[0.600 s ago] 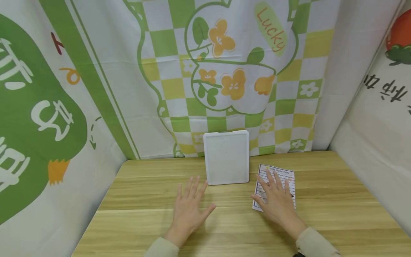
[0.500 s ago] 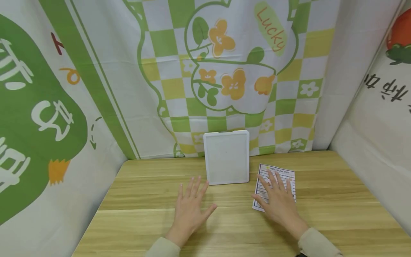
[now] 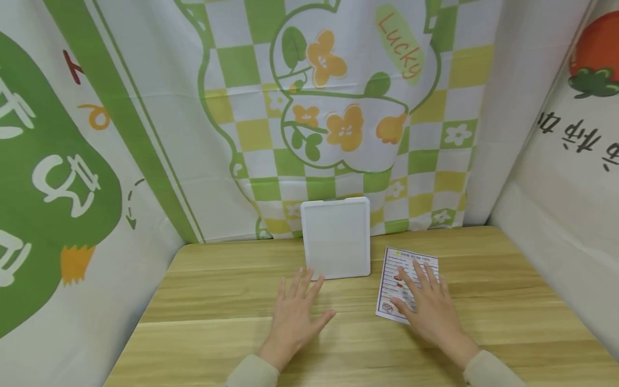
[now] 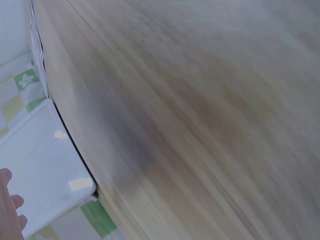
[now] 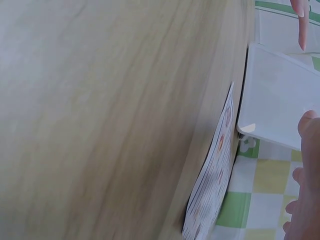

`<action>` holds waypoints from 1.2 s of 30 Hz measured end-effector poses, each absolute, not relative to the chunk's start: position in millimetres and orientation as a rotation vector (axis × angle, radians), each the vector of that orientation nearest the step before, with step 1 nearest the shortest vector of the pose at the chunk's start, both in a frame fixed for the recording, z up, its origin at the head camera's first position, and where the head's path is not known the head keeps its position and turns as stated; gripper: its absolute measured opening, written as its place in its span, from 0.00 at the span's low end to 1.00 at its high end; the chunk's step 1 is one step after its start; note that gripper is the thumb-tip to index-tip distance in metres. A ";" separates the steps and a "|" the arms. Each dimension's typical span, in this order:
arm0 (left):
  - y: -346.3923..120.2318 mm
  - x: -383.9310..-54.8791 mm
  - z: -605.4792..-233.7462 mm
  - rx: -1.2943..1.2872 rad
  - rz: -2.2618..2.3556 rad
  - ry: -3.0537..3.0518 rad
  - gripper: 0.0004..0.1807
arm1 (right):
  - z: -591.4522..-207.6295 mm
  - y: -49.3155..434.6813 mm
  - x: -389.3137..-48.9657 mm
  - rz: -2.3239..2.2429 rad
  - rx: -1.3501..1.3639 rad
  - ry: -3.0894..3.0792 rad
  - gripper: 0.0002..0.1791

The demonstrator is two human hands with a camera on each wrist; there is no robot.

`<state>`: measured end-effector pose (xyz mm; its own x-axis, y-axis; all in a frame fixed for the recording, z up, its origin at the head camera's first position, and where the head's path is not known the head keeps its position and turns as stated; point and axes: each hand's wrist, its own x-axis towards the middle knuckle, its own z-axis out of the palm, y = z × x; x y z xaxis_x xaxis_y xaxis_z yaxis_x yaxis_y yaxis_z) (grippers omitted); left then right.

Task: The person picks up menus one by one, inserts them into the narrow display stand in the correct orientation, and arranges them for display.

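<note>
While both of your hands hold nothing, left hand (image 3: 296, 323) and right hand (image 3: 432, 309) keep their fingers spread apart. You have one white board (image 3: 337, 239), standing near the back edge of the tabletop (image 3: 203, 301), just beyond your left fingers. One printed sheet (image 3: 393, 284) lies partly beneath your right fingers; whether they touch it, I cannot tell. Bare wood extends between your hands.
</note>
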<state>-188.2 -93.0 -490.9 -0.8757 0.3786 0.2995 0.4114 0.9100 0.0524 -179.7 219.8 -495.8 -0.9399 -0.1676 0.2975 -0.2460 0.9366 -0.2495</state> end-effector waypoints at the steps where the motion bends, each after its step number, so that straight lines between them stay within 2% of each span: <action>1: -90.9 -188.7 -491.2 -0.596 -0.163 -2.796 0.43 | -495.7 221.9 -179.1 0.403 0.309 -2.821 0.39; 36: -31.2 -218.9 -497.4 -1.000 -0.144 -2.781 0.38 | -498.4 282.0 -165.7 0.499 0.393 -2.820 0.38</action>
<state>-218.9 -31.2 -497.4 -0.7569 0.6211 0.2035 0.6388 0.7688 0.0295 -165.7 282.0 -498.4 -0.9322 -0.2185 0.2885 -0.3043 0.9048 -0.2980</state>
